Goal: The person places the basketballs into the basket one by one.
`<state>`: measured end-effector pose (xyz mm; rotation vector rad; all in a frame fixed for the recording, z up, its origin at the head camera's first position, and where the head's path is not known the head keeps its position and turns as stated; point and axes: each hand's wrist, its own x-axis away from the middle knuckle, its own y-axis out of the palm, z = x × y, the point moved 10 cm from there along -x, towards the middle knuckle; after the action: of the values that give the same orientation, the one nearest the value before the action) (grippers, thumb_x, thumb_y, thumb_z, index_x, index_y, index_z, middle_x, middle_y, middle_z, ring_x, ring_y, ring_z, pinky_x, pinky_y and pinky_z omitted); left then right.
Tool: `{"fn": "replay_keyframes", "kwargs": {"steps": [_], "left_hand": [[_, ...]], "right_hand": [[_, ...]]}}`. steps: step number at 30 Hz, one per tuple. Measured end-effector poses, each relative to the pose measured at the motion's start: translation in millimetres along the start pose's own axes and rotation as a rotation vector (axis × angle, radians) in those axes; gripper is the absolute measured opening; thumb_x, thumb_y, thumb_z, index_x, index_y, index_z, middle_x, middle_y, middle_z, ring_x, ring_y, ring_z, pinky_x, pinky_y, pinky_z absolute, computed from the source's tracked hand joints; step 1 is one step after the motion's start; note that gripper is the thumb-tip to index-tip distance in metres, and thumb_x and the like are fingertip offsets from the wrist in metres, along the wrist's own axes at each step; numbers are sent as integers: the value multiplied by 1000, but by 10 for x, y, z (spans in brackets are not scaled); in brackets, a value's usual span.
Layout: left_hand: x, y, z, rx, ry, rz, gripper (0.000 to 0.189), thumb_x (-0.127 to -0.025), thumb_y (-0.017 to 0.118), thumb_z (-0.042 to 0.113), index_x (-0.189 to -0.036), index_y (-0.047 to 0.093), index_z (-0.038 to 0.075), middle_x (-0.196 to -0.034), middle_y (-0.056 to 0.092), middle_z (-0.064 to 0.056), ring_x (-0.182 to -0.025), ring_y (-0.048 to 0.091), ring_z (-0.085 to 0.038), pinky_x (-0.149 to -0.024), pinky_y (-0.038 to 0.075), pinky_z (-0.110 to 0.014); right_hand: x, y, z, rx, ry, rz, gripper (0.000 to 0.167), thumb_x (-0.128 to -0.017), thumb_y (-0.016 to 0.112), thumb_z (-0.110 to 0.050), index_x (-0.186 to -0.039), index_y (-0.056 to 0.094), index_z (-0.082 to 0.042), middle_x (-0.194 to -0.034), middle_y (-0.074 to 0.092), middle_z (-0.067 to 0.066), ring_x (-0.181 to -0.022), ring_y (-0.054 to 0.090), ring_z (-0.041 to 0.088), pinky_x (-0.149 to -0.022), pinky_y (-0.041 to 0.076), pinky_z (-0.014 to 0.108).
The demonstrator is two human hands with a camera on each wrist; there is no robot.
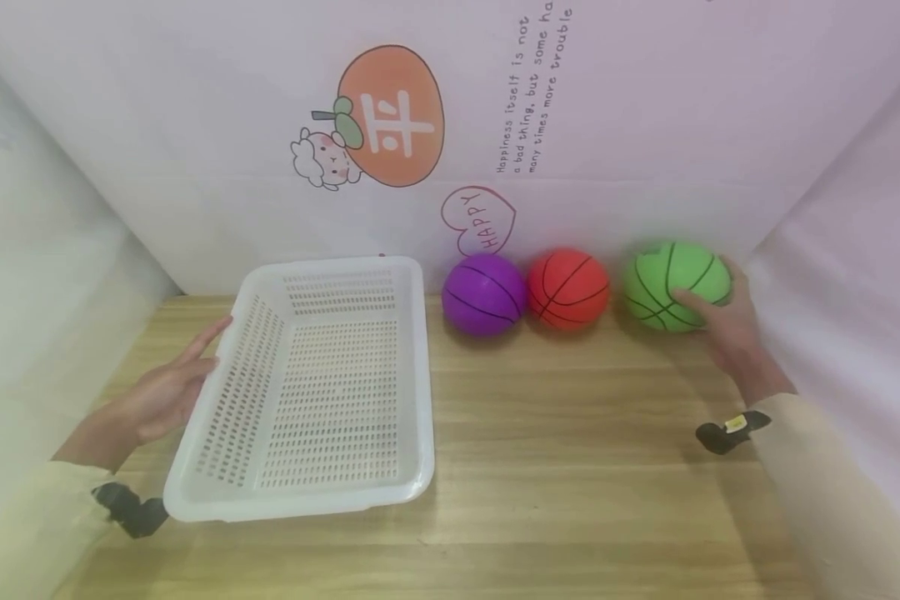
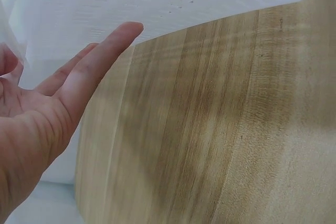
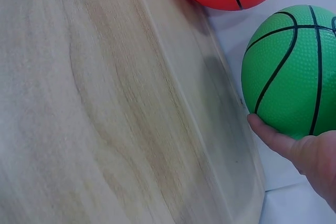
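Note:
A white perforated plastic basket (image 1: 337, 392) stands on the wooden table, its open top facing up. Along its left side lies my left hand (image 1: 168, 396), fingers fairly straight and fingertips at the outer wall; in the left wrist view the left hand (image 2: 68, 87) is beside the basket's underside (image 2: 173, 3). My right hand (image 1: 731, 325) grips a small green basketball (image 1: 675, 283) from its right, thumb across the front. The right wrist view shows the thumb against the green ball (image 3: 294, 72); the other fingers are hidden. Whether the ball touches the table, I cannot tell.
A purple ball (image 1: 483, 296) and a red ball (image 1: 567, 289) sit side by side at the table's back, between basket and green ball. Behind them rises a white printed cloth (image 1: 607, 108). Pale cloth also hangs at both sides. Bare wooden tabletop (image 1: 570, 467) spans the front.

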<state>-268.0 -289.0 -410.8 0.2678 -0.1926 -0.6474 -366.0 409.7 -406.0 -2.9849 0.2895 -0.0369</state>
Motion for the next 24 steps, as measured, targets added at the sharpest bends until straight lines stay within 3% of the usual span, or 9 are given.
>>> {"fn": "replay_keyframes", "kwargs": {"steps": [5,6,9,12,24], "left_hand": [[-22,-5,7,-25,2,21,64,-112,19,10,-159,-14,37,-139,56,6,-121,58,-21,-93,52,-42],[-23,-10,8,-34,2,29,63,-112,20,11,-159,-14,36,-139,56,6,-121,59,-20,-93,52,-42],[-17,-26,9,-59,1,62,63,-112,21,11,-159,-14,35,-137,57,7,-120,59,-19,-92,53,-42],[-4,-29,-4,-64,-5,88,64,-112,23,12,-159,-14,34,-135,58,7,-118,60,-19,-90,53,-43],[6,31,-2,-46,5,77,63,-112,21,12,-159,-14,35,-135,58,7,-118,60,-19,-91,53,-42]], "right_hand": [[67,-21,-25,-16,9,-5,101,-95,72,-19,-161,-4,-33,-165,-7,9,-149,8,32,-116,16,55],[78,-22,-29,-26,11,-7,101,-95,71,-18,-161,-4,-33,-165,-7,9,-149,8,33,-114,25,52],[111,-17,-38,-57,13,-27,101,-96,70,-16,-161,-5,-34,-164,-8,10,-149,8,36,-96,49,37],[139,-19,-46,-79,9,-53,100,-96,69,-15,-160,-5,-34,-164,-8,11,-148,8,42,-72,54,21],[319,-43,-172,-39,-35,-87,97,-96,70,-14,-160,1,-36,-162,-4,15,-144,13,46,-72,56,24]]}}
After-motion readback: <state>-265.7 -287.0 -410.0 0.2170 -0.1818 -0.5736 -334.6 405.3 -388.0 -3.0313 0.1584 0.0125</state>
